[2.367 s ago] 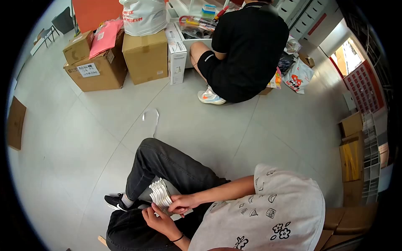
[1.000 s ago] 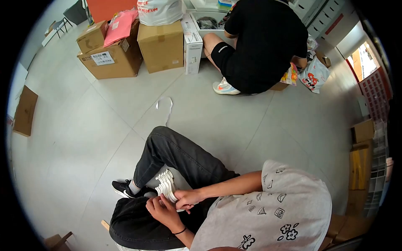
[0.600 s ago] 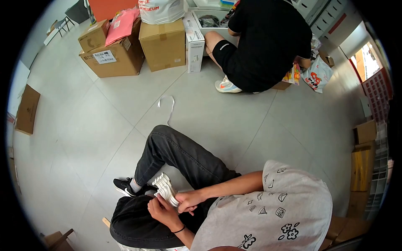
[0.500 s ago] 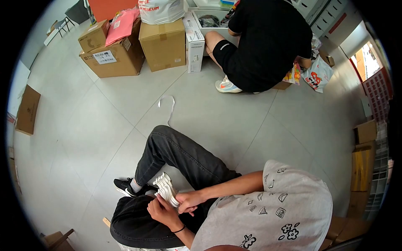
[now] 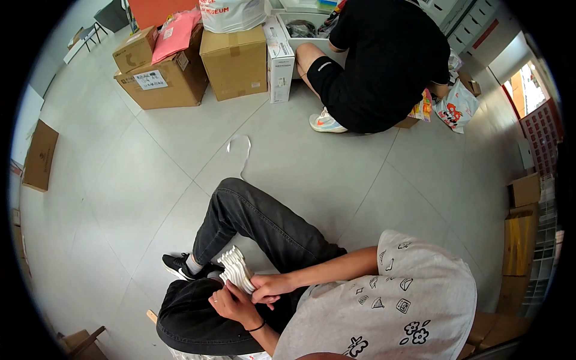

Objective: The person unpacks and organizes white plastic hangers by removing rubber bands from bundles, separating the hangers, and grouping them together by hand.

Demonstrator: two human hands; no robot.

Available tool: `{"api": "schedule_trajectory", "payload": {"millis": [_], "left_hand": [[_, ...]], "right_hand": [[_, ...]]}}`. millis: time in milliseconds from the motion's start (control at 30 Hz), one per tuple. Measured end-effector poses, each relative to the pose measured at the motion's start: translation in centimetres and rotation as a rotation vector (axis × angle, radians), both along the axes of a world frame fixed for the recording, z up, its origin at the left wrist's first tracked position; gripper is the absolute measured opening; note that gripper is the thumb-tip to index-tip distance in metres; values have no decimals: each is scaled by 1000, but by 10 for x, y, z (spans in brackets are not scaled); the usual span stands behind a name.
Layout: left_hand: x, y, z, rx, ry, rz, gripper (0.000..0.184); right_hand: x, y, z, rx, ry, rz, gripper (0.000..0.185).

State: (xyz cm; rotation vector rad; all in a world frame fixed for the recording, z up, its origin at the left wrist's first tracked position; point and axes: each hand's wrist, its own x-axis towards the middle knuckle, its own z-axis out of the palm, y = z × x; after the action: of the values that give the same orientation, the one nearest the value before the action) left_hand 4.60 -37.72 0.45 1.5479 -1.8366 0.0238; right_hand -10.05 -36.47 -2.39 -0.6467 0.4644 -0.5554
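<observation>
In front of my lap I hold a stack of slim white pieces (image 5: 236, 268), lined up side by side with knobbed upper ends. Their exact kind is not clear. My left hand (image 5: 233, 304), with a black band at its wrist, is closed on the lower near side of the stack. From the other side my right hand (image 5: 267, 288) curls its fingers around the lower end, so that part is hidden. Beneath both hands are my dark trousers (image 5: 264, 222).
A person in black (image 5: 384, 66) crouches ahead beside a white drawer. Cardboard boxes (image 5: 233, 66) and a tall white box (image 5: 279, 66) stand at the back. A thin white strip (image 5: 247, 156) lies on the tiled floor. More boxes line the right edge (image 5: 521, 240).
The white stack tilts slightly in my hands and its upper ends look a little more spread. My hands keep nearly the same place. The view has shifted very slightly.
</observation>
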Motion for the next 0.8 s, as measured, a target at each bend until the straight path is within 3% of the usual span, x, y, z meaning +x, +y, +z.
{"api": "schedule_trajectory", "payload": {"millis": [100, 133, 267, 333, 400, 433, 533, 600, 667, 733, 800], "left_hand": [[9, 0, 3, -38, 4, -61, 24], [5, -2, 7, -45, 13, -97, 23], [21, 17, 22, -41, 330, -12, 29], [28, 33, 28, 11, 587, 127, 35], [36, 41, 27, 9, 742, 155, 33], [40, 43, 29, 14, 749, 164, 33], [45, 42, 31, 129, 939, 93, 32], [48, 30, 38, 208, 1034, 174, 34], [61, 17, 41, 325, 1321, 19, 55], [63, -5, 59, 522, 1779, -125, 72], [75, -15, 41, 736, 2046, -530, 80]], "right_hand": [[1, 0, 3, 50, 3, -34, 36], [0, -2, 12, 86, 30, -62, 42], [-21, -32, 21, 348, 40, -341, 43], [-41, -59, 7, 382, -180, -444, 34], [-57, -102, 62, 224, -264, -524, 19], [-61, -123, 84, 29, -150, -517, 15], [-57, -171, 128, -417, 215, -443, 24], [-40, -179, 145, -559, 334, -420, 25], [-31, -173, 179, -755, 596, -274, 28], [-14, -156, 160, -1106, 469, -254, 29], [1, -112, 171, -467, 236, -22, 36]]}}
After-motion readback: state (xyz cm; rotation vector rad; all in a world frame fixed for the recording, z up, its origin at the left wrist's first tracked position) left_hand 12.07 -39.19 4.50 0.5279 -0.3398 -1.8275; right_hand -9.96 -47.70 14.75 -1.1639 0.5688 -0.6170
